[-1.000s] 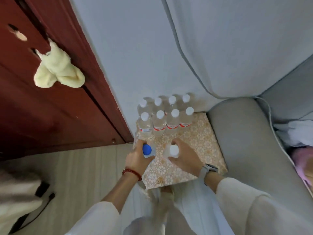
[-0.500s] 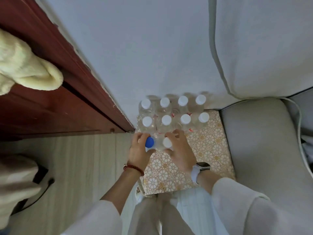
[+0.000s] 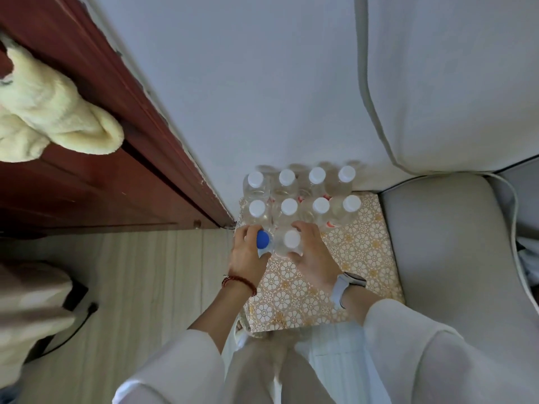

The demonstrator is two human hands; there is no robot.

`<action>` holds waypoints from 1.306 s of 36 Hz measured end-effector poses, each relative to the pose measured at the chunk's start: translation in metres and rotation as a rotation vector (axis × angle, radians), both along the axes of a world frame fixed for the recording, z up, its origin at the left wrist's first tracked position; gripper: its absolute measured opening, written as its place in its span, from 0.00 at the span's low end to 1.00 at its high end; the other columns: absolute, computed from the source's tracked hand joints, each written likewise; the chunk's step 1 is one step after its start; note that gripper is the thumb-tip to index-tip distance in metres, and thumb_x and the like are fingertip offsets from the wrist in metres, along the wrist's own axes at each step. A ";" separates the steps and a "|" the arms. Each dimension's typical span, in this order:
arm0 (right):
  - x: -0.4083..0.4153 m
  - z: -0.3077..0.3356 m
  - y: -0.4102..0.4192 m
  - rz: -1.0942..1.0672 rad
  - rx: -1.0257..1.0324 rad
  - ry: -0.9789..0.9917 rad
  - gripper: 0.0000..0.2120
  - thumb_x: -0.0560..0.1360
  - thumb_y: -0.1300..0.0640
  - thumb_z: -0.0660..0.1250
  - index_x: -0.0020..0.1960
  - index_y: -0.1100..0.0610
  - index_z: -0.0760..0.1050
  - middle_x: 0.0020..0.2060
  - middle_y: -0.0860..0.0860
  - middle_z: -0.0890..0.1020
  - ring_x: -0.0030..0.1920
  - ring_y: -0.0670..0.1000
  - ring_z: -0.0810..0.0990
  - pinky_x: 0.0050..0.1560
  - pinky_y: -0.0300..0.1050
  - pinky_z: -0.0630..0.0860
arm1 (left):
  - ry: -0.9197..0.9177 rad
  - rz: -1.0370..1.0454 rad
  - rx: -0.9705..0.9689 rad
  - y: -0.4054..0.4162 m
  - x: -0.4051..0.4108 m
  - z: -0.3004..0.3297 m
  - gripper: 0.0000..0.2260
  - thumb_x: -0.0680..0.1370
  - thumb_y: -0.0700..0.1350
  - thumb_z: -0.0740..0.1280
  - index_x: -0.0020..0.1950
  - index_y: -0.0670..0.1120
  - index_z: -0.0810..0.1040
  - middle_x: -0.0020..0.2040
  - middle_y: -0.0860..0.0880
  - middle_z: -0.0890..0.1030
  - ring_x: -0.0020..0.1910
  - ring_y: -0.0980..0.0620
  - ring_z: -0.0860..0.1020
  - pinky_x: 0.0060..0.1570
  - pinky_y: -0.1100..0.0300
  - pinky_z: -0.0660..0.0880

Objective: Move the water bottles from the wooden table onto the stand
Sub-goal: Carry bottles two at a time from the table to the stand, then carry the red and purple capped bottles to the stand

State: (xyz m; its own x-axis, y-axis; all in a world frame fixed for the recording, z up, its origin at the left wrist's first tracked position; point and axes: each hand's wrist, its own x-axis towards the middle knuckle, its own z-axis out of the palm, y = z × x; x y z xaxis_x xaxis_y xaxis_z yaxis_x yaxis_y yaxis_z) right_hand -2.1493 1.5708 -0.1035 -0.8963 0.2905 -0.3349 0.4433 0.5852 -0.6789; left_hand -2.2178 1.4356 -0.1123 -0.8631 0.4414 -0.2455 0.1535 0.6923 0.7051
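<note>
— Both hands are clamped on bottles: her left hand (image 3: 246,255) is wrapped round the blue-capped bottle (image 3: 262,239), and the right hand (image 3: 310,252) grips the white-capped bottle (image 3: 291,239) right beside it.

— Where do they stand?

— On the stand (image 3: 361,228), the one with the flowery gold-and-white cover, at its left side. Those two touch each other, just in front of eight white-capped bottles (image 3: 302,193) packed in two rows of four against the wall.

— Anything else close by?

— A grey sofa arm (image 3: 443,243) hugs the stand's right edge. A red wooden door (image 3: 96,158) is off to the left, with a cream towel (image 3: 49,121) hanging on it.
</note>
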 end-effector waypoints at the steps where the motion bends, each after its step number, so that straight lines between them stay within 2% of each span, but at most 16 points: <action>1: 0.001 0.004 0.000 0.006 -0.015 -0.015 0.28 0.72 0.65 0.68 0.68 0.60 0.60 0.65 0.58 0.64 0.65 0.57 0.68 0.66 0.45 0.67 | -0.022 0.002 0.008 0.001 0.000 0.001 0.23 0.67 0.35 0.73 0.59 0.42 0.70 0.61 0.42 0.69 0.56 0.44 0.74 0.55 0.56 0.73; 3: 0.004 0.011 -0.001 0.029 -0.025 -0.035 0.31 0.72 0.63 0.67 0.70 0.59 0.56 0.67 0.58 0.63 0.68 0.55 0.64 0.68 0.45 0.64 | -0.075 0.008 0.034 0.000 0.001 0.005 0.27 0.66 0.36 0.73 0.63 0.42 0.68 0.62 0.42 0.68 0.58 0.46 0.72 0.58 0.62 0.69; 5: 0.007 0.021 -0.002 0.035 0.001 -0.033 0.31 0.73 0.60 0.66 0.71 0.58 0.55 0.68 0.56 0.63 0.70 0.53 0.63 0.65 0.45 0.66 | -0.113 0.035 0.057 -0.002 0.001 0.012 0.31 0.66 0.38 0.74 0.66 0.44 0.65 0.64 0.43 0.66 0.61 0.48 0.70 0.59 0.64 0.66; 8: 0.012 0.040 -0.004 0.024 0.074 0.086 0.25 0.75 0.59 0.63 0.69 0.58 0.60 0.65 0.54 0.68 0.66 0.53 0.67 0.58 0.45 0.70 | -0.106 0.082 0.050 -0.010 0.004 0.025 0.30 0.68 0.40 0.72 0.67 0.44 0.63 0.65 0.43 0.65 0.64 0.49 0.66 0.61 0.64 0.62; 11: 0.008 0.065 -0.015 0.077 0.094 0.225 0.18 0.74 0.62 0.62 0.63 0.59 0.67 0.59 0.55 0.73 0.59 0.52 0.72 0.54 0.42 0.70 | -0.076 0.177 0.008 -0.027 0.008 0.046 0.25 0.71 0.42 0.69 0.66 0.44 0.64 0.65 0.43 0.67 0.64 0.49 0.67 0.60 0.66 0.60; 15: -0.011 0.104 -0.047 0.281 0.026 0.226 0.12 0.76 0.61 0.61 0.59 0.59 0.72 0.54 0.54 0.79 0.55 0.52 0.77 0.54 0.45 0.74 | -0.028 0.290 -0.030 -0.068 0.010 0.088 0.20 0.74 0.44 0.65 0.65 0.45 0.67 0.65 0.44 0.70 0.63 0.47 0.69 0.59 0.63 0.63; 19: -0.036 0.143 -0.108 0.498 -0.001 0.197 0.11 0.75 0.60 0.61 0.57 0.57 0.74 0.51 0.54 0.81 0.53 0.54 0.79 0.56 0.51 0.74 | 0.122 0.475 -0.038 -0.139 0.023 0.145 0.17 0.75 0.47 0.65 0.63 0.46 0.71 0.62 0.45 0.73 0.60 0.48 0.72 0.55 0.65 0.64; 23: -0.035 0.181 -0.202 0.730 -0.015 0.206 0.12 0.75 0.56 0.61 0.57 0.54 0.74 0.49 0.53 0.82 0.51 0.55 0.79 0.55 0.50 0.74 | 0.297 0.675 -0.110 -0.241 0.072 0.199 0.17 0.75 0.46 0.65 0.63 0.44 0.71 0.59 0.43 0.74 0.57 0.44 0.74 0.56 0.58 0.68; 26: -0.009 0.203 -0.291 0.927 -0.041 0.239 0.12 0.75 0.56 0.60 0.58 0.54 0.73 0.52 0.54 0.81 0.53 0.55 0.79 0.54 0.47 0.73 | 0.365 0.861 -0.205 -0.326 0.141 0.226 0.17 0.75 0.46 0.64 0.63 0.45 0.71 0.58 0.42 0.75 0.54 0.41 0.75 0.55 0.52 0.72; 29: 0.043 0.220 -0.387 1.115 -0.075 0.263 0.13 0.76 0.57 0.59 0.59 0.55 0.74 0.52 0.54 0.81 0.53 0.55 0.78 0.52 0.44 0.71 | 0.427 1.070 -0.274 -0.407 0.235 0.240 0.16 0.75 0.46 0.65 0.61 0.44 0.73 0.58 0.42 0.76 0.57 0.41 0.74 0.55 0.48 0.72; 35: 0.215 0.241 -0.573 1.516 -0.135 0.280 0.15 0.77 0.55 0.57 0.62 0.54 0.72 0.55 0.54 0.80 0.57 0.55 0.76 0.55 0.44 0.70 | 0.432 1.449 -0.476 -0.538 0.479 0.261 0.15 0.75 0.47 0.64 0.61 0.44 0.73 0.59 0.44 0.76 0.59 0.43 0.73 0.57 0.50 0.71; 41: 0.428 0.247 -0.707 1.944 -0.162 0.267 0.16 0.78 0.55 0.57 0.65 0.56 0.70 0.59 0.56 0.78 0.59 0.56 0.75 0.58 0.44 0.68 | 0.379 1.899 -0.572 -0.588 0.735 0.274 0.14 0.75 0.45 0.65 0.58 0.41 0.75 0.57 0.41 0.78 0.57 0.41 0.74 0.56 0.50 0.72; 47: 0.611 0.246 -0.792 2.283 -0.148 0.270 0.16 0.78 0.54 0.56 0.65 0.56 0.69 0.61 0.56 0.77 0.60 0.56 0.75 0.61 0.48 0.71 | 0.251 2.238 -0.616 -0.602 0.901 0.261 0.16 0.76 0.47 0.63 0.62 0.43 0.72 0.62 0.42 0.75 0.62 0.43 0.72 0.59 0.49 0.70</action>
State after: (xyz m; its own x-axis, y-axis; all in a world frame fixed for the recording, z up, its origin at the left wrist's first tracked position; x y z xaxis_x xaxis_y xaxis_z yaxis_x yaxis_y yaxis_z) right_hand -1.5387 0.7790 0.1421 0.3827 -0.9174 -0.1092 -0.7187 -0.2214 -0.6592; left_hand -1.3167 0.8340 0.1490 0.2544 -0.9424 0.2173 -0.8475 -0.1089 0.5196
